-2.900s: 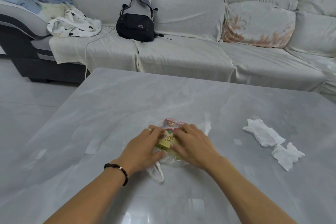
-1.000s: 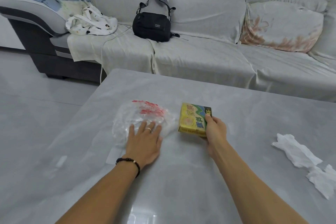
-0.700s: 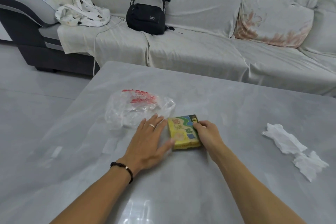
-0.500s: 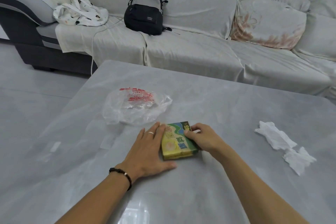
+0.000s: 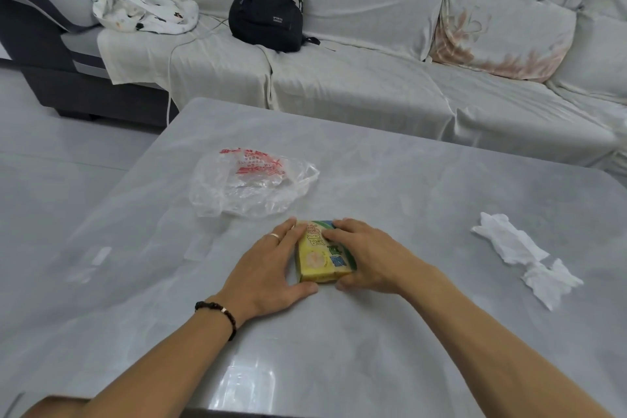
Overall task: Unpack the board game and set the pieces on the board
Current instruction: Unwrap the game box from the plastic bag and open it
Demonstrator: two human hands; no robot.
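A small yellow and green game box (image 5: 317,258) lies flat on the grey table (image 5: 407,200), close to me in the middle. My left hand (image 5: 268,268) lies against the box's left side, fingers straight and thumb on the table near its front corner. My right hand (image 5: 366,258) covers the box's right side, fingers curled over the top and thumb at the front edge. The box is closed. No board or pieces show.
A crumpled clear plastic bag (image 5: 251,183) with red print lies just beyond the box, to the left. Two crumpled white tissues (image 5: 522,254) lie at the right. Behind the table stands a sofa (image 5: 373,78) with a black bag (image 5: 268,15).
The box came out of the plastic bag, which my left hand set aside. My right hand brought the box nearer to me, and both hands closed in on its sides.
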